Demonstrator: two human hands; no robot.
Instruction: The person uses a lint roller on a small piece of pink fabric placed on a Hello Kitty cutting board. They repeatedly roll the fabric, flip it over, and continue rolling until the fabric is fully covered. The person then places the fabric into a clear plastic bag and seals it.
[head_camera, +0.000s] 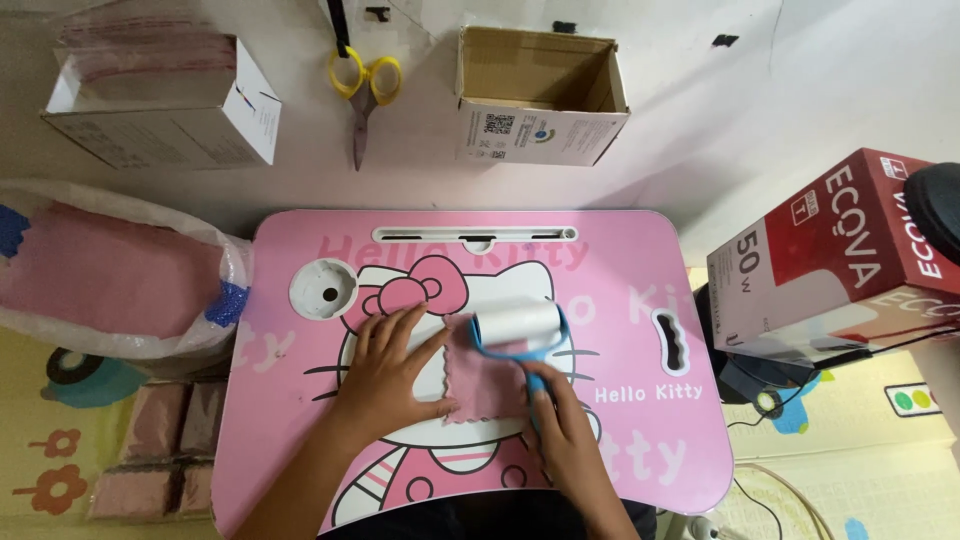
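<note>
Left hand (388, 372) lies flat, pinning a thin, limp pink cloth (487, 378) to the desk (640, 250). Right hand (562, 435) grasps a light lint roller (517, 327) by its blue handle, beside it.

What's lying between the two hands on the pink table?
In the head view, a small pink cloth lies between the left hand and right hand, with the lint roller at its top edge.

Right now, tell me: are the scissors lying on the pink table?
No, the scissors hang on the wall above the pink table.
</note>
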